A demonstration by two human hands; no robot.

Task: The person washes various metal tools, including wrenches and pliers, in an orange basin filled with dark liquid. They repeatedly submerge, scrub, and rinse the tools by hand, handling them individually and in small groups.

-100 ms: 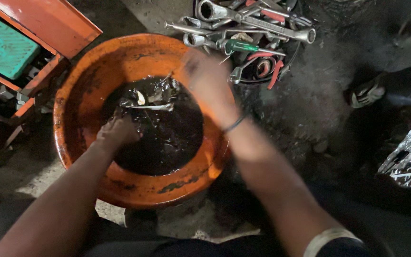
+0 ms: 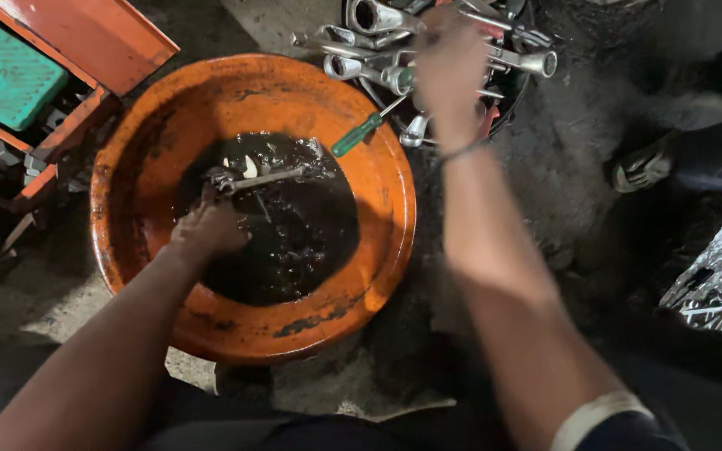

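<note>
Two hands in shot, both partly unreadable. Right hand point(image 2: 451, 68) is motion-blurred over the tool pile, seen from the back; fingers point away from the camera, so can't tell if it's spread, closed or gripping anything. Left hand point(image 2: 207, 229) sits in the black liquid point(image 2: 294, 242) inside the orange basin point(image 2: 252, 92), fingers curled down and half sunk; looks like it's touching the near end of the metal wrench point(image 2: 256, 178), but whether it actually pinches it can't be told. Liquid is opaque, nothing below the surface readable. A couple of pale bits float beside the wrench head, too small to identify.

Around: pile of chrome wrenches and sockets point(image 2: 361, 46) at top centre, cut off by the frame edge and partly covered by the right hand. Green-handled screwdriver point(image 2: 358, 135) lies tilted across the basin's far rim, tip toward the pile. Red metal toolbox point(image 2: 85, 42) with a green tray point(image 2: 6, 71) at top left, cropped. Someone else's shoe point(image 2: 643, 167) at right on the dirty floor, leg mostly dark. Loose bolts on a shiny sheet point(image 2: 716, 292) at the far right edge, cut off.

Wrench lies on the liquid's far side, roughly level, well clear of the right hand.
</note>
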